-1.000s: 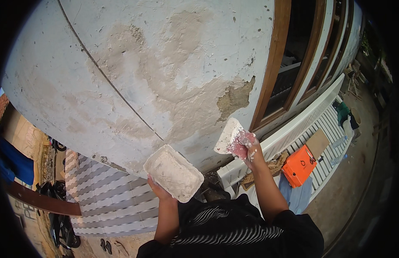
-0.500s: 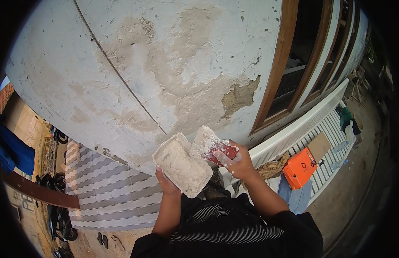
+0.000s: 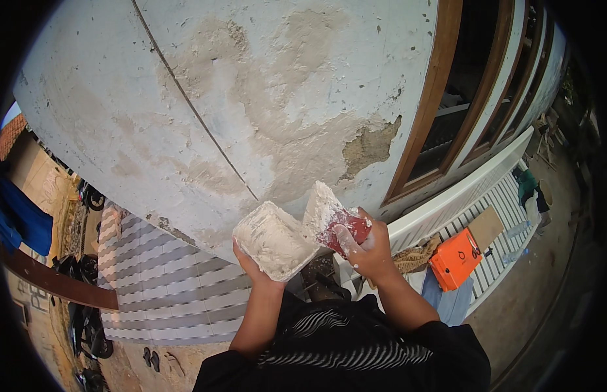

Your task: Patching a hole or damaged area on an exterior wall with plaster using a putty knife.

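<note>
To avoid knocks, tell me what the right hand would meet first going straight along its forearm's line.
The right hand would likely meet the wall first, its scraper leading, though depth is unclear.

I face a pale, flaking wall [image 3: 205,130] across the upper middle of the frame, with brown-framed windows [image 3: 470,72] at upper right, a white slatted bench [image 3: 457,196] below them, daylit concrete ground [image 3: 545,261] at far right and a banded tiled floor [image 3: 179,287] at lower left
</note>
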`<state>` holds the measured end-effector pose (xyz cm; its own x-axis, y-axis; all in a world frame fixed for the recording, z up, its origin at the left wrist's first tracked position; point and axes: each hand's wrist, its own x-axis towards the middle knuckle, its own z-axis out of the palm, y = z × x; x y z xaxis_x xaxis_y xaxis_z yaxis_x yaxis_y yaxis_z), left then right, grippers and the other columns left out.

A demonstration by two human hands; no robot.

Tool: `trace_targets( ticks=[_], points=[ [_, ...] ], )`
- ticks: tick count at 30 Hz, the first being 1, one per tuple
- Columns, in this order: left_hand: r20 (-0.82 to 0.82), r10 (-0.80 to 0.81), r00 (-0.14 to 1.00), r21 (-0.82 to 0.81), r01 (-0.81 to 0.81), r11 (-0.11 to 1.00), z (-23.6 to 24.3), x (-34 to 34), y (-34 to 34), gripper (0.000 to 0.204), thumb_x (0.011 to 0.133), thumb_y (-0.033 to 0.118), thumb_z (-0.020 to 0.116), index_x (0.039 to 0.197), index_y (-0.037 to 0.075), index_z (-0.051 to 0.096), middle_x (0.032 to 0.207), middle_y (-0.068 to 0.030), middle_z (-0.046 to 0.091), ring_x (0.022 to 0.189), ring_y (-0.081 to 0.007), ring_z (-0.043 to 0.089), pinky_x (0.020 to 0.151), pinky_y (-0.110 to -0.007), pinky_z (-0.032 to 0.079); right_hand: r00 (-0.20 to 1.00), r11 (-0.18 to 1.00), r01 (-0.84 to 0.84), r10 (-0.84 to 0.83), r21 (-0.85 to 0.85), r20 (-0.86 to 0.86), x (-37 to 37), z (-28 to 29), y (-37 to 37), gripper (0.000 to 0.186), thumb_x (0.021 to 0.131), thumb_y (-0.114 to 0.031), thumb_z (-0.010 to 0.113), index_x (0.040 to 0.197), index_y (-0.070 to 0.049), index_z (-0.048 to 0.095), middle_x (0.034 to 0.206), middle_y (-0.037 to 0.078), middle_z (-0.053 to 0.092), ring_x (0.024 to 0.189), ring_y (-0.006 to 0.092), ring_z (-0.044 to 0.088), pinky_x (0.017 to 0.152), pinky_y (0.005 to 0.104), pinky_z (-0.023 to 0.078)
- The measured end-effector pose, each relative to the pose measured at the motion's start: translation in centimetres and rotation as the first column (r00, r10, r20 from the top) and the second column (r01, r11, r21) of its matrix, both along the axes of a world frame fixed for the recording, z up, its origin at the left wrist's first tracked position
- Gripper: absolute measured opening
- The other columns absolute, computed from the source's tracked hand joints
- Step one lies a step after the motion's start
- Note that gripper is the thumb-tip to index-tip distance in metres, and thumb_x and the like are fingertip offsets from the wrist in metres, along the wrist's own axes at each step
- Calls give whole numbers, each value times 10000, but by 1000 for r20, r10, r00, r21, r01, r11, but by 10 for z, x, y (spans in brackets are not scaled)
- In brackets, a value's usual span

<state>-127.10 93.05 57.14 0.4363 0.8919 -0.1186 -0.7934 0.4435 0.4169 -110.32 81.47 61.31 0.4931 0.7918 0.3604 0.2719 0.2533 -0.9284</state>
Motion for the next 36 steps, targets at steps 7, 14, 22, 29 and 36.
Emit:
trace_targets(
  ticks=[7,14,22,29,36],
  points=[
    [26,53,998,57,-54,997,0,6,-14,695,897,585,329,1383,91,391,1349,-126,478,1200,-331,495,997,-498,411,876,969,57,67,-241,478,0,31,0,309,791,-127,663,1011,81,603,707,234,610,659,340,646,635,356,492],
    [-3,100,995,58,-100,993,2,5,-16,729,890,608,324,1395,83,365,1363,-130,459,1218,-330,476,1003,-485,403,957,983,40,15,-181,290,3,-12,11,252,809,-127,660,943,74,590,691,200,624,604,277,639,598,327,485],
    [-103,-83,991,70,90,993,-14,20,-44,716,909,591,303,1392,65,358,1362,-141,457,1220,-313,471,1030,-445,374,969,987,139,-117,-86,216,-4,-19,25,215,841,-128,641,927,62,589,686,171,641,589,260,628,567,330,478],
    [-150,-101,984,123,119,985,-20,18,-36,711,915,581,296,1396,60,347,1366,-147,451,1234,-318,459,1037,-441,364,972,991,128,-116,-48,203,-6,-16,30,189,845,-111,642,912,58,593,695,148,659,575,219,645,570,314,478],
    [-46,31,998,159,-23,987,-18,4,-20,731,905,591,308,1415,68,319,1398,-141,413,1246,-332,445,1039,-465,359,953,991,119,-97,-62,288,-12,-36,12,240,822,-100,661,938,91,573,706,176,658,595,229,660,562,320,480]
  ],
)
